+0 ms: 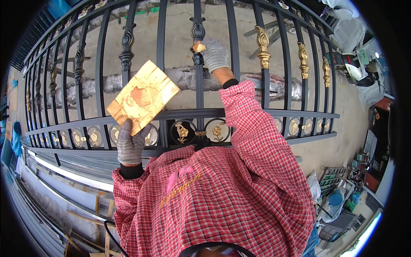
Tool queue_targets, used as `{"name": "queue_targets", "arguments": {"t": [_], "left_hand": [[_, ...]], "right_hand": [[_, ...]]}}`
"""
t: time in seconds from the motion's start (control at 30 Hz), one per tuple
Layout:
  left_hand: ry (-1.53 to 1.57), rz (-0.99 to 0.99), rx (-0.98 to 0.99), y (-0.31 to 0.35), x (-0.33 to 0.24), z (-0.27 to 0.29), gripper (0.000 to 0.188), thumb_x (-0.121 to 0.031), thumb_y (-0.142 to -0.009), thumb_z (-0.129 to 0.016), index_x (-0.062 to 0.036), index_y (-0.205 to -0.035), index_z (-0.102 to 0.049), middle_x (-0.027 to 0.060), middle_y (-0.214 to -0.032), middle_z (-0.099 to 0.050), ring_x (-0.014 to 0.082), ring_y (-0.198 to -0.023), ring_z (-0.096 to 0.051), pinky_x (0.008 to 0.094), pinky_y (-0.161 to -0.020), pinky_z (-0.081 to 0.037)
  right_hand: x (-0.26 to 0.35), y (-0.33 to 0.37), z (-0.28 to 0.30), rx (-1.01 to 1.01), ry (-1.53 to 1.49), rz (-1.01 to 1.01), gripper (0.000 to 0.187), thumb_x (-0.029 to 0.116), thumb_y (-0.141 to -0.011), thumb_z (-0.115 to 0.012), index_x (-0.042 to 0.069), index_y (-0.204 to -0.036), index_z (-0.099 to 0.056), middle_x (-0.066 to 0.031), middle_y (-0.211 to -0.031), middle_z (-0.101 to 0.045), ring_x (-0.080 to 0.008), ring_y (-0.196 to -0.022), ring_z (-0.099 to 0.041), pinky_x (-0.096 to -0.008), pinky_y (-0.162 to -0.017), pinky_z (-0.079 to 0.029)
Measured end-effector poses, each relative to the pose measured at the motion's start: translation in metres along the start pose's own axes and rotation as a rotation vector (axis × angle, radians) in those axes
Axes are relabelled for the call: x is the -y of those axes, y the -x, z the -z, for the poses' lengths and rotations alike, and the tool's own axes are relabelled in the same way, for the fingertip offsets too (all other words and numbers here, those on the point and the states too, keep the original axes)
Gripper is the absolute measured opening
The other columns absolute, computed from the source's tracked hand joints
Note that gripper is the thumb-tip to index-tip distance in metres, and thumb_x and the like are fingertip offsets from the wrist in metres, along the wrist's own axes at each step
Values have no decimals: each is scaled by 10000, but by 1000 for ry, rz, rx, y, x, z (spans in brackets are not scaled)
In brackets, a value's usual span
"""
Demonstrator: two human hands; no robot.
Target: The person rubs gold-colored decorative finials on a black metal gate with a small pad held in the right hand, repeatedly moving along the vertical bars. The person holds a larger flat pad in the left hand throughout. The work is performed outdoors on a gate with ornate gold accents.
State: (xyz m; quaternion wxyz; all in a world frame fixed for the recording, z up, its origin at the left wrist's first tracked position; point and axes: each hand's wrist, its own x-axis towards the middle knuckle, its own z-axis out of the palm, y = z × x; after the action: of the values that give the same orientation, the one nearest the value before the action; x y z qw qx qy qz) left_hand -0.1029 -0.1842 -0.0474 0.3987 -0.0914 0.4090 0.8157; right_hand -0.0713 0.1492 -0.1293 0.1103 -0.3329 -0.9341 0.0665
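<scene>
Dark ornament (198, 29) being worked on is at 12 o'clock, on an upright of the black railing (231, 38); its lower part is hidden. Over it a small gold-stained dabber (199, 46) is pinched in the gloved right hand (215, 55), fingers closed; contact with the metal cannot be told. Gold-smeared card (144, 97), at 10 o'clock, is gripped by its lower edge in the gloved left hand (131, 143), at 9 o'clock, fingers closed on it.

Gilding judged part done. Gold is shown on the ornaments at 1 o'clock (263, 45) and 2 o'clock (303, 60), and on the flowers (218, 131) in the rings near centre. Little or no gold is seen on the ornaments at 11 o'clock (127, 43) and 10 o'clock (79, 60); those, plus the one at 12, are judged left.

Wrapped bundle (184, 79) is seen behind the bars, just below the right hand. Mixed clutter (338, 199) is piled at 4 o'clock.
</scene>
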Motion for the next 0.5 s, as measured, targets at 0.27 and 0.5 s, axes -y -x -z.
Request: {"name": "queue_targets", "arguments": {"t": [0.27, 0.5], "left_hand": [[52, -10, -59, -26, -9, 19, 483, -171, -774, -579, -7, -1170, -358, 129, -1094, -496, 222, -939, -542, 302, -714, -515], [41, -27, -95, -37, -21, 21, 487, -191, -760, -597, 11, -1145, -376, 131, -1062, -512, 209, -910, -555, 285, -688, -523]], "right_hand": [[9, -6, 24, -141, -111, 65, 174, 243, -636, -621, 120, -760, -625, -116, -848, -581, -278, -799, -548, -381, -684, -436], [-49, -63, 15, 571, 45, -232, 226, 224, -617, -642, 115, -814, -627, -124, -811, -590, -269, -837, -563, -374, -710, -452]]}}
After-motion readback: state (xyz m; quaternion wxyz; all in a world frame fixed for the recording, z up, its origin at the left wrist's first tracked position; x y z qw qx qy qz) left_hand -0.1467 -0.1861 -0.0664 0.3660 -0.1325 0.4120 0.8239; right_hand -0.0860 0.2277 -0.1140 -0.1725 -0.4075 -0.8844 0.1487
